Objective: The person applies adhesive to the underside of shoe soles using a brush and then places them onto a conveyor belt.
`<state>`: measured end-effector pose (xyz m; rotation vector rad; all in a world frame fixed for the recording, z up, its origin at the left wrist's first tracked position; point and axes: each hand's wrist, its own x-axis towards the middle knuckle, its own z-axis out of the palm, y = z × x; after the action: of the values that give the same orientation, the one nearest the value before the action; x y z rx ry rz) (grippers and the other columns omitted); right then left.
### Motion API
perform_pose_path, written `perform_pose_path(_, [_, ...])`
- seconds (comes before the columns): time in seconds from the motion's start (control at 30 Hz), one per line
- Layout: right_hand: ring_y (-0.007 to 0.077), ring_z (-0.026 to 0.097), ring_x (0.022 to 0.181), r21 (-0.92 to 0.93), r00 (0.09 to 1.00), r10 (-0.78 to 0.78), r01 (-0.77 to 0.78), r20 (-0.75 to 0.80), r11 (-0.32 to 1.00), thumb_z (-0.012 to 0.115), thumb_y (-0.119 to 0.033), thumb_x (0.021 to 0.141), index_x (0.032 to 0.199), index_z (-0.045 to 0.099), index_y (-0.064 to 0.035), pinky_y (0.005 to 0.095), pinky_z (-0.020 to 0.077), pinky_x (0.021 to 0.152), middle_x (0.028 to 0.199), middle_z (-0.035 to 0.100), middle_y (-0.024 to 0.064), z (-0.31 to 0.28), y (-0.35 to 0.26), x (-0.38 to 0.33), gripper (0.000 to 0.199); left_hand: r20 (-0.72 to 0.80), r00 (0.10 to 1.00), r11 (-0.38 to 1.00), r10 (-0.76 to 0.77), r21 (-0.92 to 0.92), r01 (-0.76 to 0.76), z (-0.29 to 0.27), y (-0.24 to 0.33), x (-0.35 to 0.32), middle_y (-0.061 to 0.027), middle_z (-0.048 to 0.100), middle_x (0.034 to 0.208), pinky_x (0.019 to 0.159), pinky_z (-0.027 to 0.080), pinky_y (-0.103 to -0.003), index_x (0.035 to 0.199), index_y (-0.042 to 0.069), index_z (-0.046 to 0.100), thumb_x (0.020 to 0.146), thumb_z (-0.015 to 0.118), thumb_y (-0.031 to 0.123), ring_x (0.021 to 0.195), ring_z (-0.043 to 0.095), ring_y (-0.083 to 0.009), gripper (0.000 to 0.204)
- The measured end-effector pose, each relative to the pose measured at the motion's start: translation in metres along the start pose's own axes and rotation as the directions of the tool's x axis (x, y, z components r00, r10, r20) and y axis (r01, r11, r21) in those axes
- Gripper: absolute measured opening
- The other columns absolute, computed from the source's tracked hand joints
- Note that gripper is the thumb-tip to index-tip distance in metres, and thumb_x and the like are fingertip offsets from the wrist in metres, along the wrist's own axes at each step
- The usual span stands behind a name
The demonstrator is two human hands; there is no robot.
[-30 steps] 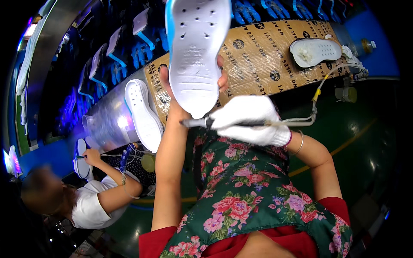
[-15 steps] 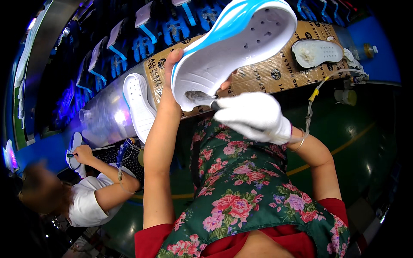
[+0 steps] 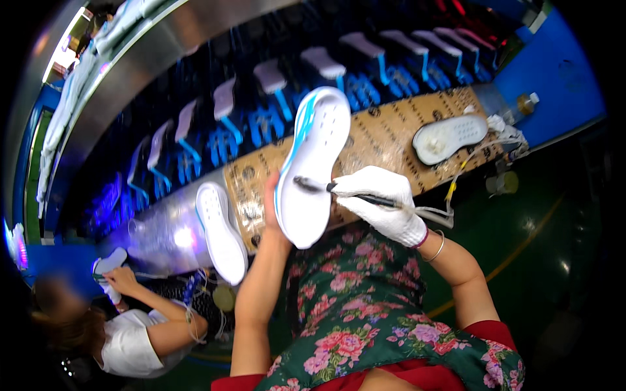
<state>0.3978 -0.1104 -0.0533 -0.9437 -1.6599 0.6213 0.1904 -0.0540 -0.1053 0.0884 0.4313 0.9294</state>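
My bare left hand (image 3: 271,199) is closed on the left edge of a white shoe sole (image 3: 323,153) with a blue stripe along its side. The sole is raised above the bench, its hollow inner face toward me. In my gloved right hand (image 3: 385,199) is a dark-handled brush (image 3: 312,185) with a thin clear tube running from it. Its bristles touch the inner face, around the middle. A second white sole (image 3: 222,234) lies left of my left forearm. To the right, another sole (image 3: 466,130) carries a whitish lump.
Brown printed cardboard (image 3: 385,133) under clear film covers the bench. Behind it runs a row of dark racks with lilac pads (image 3: 270,75) and blue straps. At lower left a co-worker's hand (image 3: 122,280) holds another sole. A small bottle (image 3: 527,103) stands far right.
The held sole has come lower and turned more upright. The brush has shifted from the near end of the sole to about its middle. My view has swung, showing more racks.
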Motion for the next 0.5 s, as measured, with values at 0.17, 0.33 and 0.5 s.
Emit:
perform_pose_path(0.17, [0.0286, 0.072, 0.087, -0.405, 0.968, -0.245, 0.205, -0.050, 0.891, 0.077, 0.000, 0.080, 0.098, 0.075, -0.0041, 0.0347, 0.0573, 0.076, 0.100, 0.074, 0.0135, -0.021, 0.016, 0.025, 0.019, 0.304, 0.946, 0.992, -0.116, 0.082, 0.096, -0.019, -0.025, 0.001, -0.0232, 0.059, 0.135, 0.091, 0.055, -0.060, 0.151, 0.003, 0.040, 0.092, 0.040, 0.065, 0.109, 0.066, -0.0455, 0.085])
perform_pose_path(0.33, [0.0174, 0.069, 0.072, 0.517, 0.957, 0.289, -0.259, 0.022, 0.816, 0.075, 0.001, 0.081, 0.103, 0.074, 0.0060, 0.0274, 0.0532, 0.062, 0.091, 0.073, 0.0122, -0.046, -0.011, 0.002, 0.023, 0.481, 0.876, 0.958, -0.007, 0.256, -0.133, 0.011, -0.006, -0.019, -0.0291, 0.049, 0.134, 0.083, 0.058, -0.063, 0.155, 0.008, 0.029, 0.073, 0.080, 0.062, 0.104, 0.061, -0.0451, 0.111])
perform_pose_path(0.5, [0.0143, 0.061, 0.062, 0.799, 0.856, 0.423, -0.020, -0.297, 0.601, 0.066, 0.008, 0.081, 0.096, 0.071, 0.0066, 0.0239, 0.0461, 0.053, 0.094, 0.073, 0.0193, -0.080, 0.018, -0.034, 0.017, 0.769, 0.636, 0.949, -0.068, 0.246, -0.197, 0.123, 0.031, -0.025, -0.0352, 0.040, 0.140, 0.074, 0.063, -0.062, 0.158, 0.004, 0.018, 0.065, 0.094, 0.044, 0.105, 0.060, -0.0562, 0.126])
